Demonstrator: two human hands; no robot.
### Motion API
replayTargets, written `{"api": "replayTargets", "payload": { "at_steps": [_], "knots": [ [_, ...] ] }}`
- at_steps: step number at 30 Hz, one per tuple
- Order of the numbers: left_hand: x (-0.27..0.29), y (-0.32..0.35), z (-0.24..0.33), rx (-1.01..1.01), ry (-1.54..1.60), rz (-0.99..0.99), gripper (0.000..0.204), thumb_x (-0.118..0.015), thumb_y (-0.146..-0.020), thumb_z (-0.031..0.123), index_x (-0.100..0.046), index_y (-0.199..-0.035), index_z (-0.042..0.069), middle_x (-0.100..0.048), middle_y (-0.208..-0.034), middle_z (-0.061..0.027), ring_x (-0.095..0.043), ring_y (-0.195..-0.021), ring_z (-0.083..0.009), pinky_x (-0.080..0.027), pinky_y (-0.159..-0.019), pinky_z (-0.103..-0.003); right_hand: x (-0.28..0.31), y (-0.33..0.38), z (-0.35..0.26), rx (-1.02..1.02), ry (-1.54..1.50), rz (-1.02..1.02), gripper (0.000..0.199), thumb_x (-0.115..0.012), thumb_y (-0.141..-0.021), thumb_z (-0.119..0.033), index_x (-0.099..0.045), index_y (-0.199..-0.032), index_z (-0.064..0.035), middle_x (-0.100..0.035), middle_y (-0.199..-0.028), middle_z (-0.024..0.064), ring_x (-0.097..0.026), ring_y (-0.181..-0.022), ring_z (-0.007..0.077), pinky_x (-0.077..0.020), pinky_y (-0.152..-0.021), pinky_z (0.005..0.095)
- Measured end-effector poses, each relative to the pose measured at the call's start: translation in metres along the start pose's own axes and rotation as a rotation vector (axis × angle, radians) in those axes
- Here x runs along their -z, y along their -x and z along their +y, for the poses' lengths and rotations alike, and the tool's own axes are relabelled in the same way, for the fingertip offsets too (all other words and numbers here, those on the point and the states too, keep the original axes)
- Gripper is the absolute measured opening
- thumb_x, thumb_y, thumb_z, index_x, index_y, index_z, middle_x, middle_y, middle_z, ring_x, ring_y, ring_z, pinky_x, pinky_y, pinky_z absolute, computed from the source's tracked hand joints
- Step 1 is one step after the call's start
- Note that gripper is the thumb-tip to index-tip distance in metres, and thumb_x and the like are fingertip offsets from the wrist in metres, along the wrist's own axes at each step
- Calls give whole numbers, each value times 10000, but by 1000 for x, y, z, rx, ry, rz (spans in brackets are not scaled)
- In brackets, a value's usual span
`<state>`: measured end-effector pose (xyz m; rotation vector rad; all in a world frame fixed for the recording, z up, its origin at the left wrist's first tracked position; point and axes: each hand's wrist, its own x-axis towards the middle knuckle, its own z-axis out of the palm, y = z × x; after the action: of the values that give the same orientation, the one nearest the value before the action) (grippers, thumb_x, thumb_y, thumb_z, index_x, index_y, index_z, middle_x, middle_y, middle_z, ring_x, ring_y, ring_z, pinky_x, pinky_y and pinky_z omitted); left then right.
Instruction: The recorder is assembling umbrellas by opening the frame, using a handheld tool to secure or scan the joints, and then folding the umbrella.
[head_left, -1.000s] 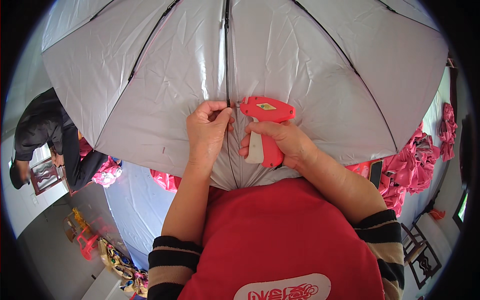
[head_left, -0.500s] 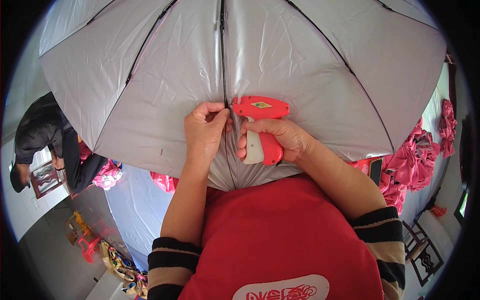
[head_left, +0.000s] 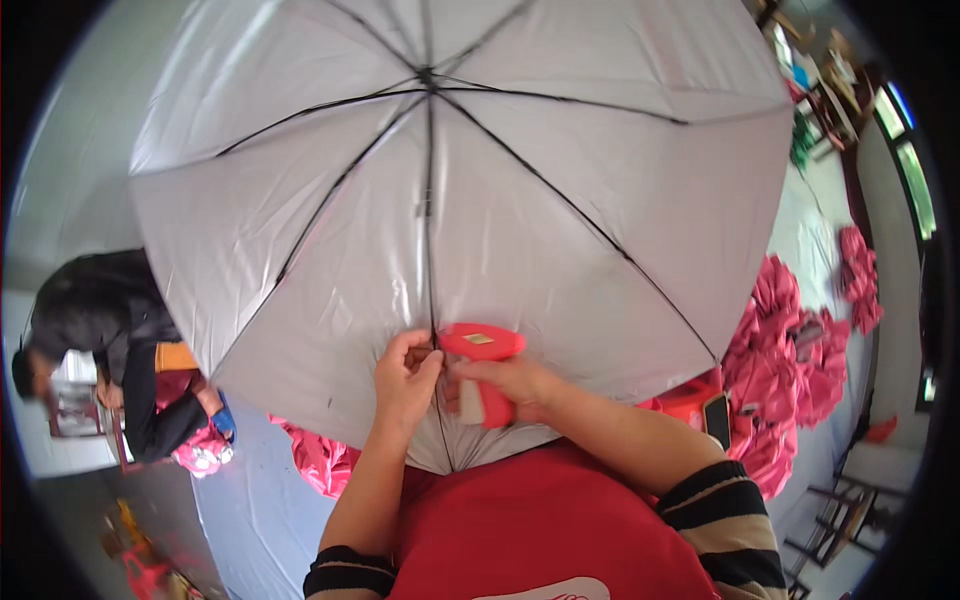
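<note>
An open silver-grey umbrella (head_left: 470,190) fills most of the view, seen from its underside, its black ribs (head_left: 560,200) fanning out from the hub at the far centre and its near edge lying against the person's red apron (head_left: 540,520). To the right, heaps of pink fabric (head_left: 790,370) lie on a pale work surface, and at the left another person in a dark jacket (head_left: 110,340) bends over their own work. The right hand (head_left: 515,385) is wrapped firmly around the grip of a red tagging gun (head_left: 480,365), its head pointing left toward the near rib. The left hand (head_left: 405,375) has its fingers (head_left: 425,350) closed narrowly, pinching the canopy cloth and rib right at the gun's nose, so the gun's tip sits just beside, probably touching, those fingertips; the exact contact is hidden behind the hand. The likely trouble here is the needle catching a fingertip, since the pinch is so close to the nose, or the cloth slipping from the pinch so the fastener misses the rib and leaves a stray hole in the canopy.
</note>
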<state>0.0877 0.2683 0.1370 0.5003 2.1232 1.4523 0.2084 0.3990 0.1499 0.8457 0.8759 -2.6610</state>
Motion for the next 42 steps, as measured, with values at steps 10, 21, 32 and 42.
{"api": "replayTargets", "payload": {
  "at_steps": [10, 21, 32, 42],
  "knots": [
    [186, 7, 19, -502, -1244, 680, 717, -735, -727, 154, -397, -1348, 31, -375, -1379, -215, -353, -1286, -400, -323, -1057, -408, 42, 67, -57, 396, 174, 146, 202, -603, -893, -176, -559, -1011, -19, -633, -899, 154, -650, -820, 281, -556, -720, 421],
    [272, -41, 14, -7, -323, 696, 471, -720, -778, 300, -591, -1077, -41, -642, -912, -194, -632, -841, -297, -487, -723, -398, 55, 39, -33, 352, 29, 24, 237, -634, -879, -212, -555, -1004, -27, -629, -914, 146, -638, -860, 288, -545, -765, 440],
    [272, -64, -27, -245, -660, 881, 417, -642, -835, 338, -521, -695, -36, -579, -664, -225, -561, -655, -403, -425, -612, -448, 58, 40, -33, 328, 35, -52, 316, -664, -857, -259, -548, -1044, -33, -633, -954, 162, -643, -887, 310, -537, -798, 462],
    [272, -59, -34, -163, -655, 862, 348, -684, -787, 267, -521, -691, -25, -559, -621, -177, -538, -580, -307, -422, -578, -414, 60, 42, -35, 299, -12, -143, 273, -664, -856, -211, -574, -1034, -25, -642, -967, 155, -645, -915, 314, -520, -836, 454]
  ]
}}
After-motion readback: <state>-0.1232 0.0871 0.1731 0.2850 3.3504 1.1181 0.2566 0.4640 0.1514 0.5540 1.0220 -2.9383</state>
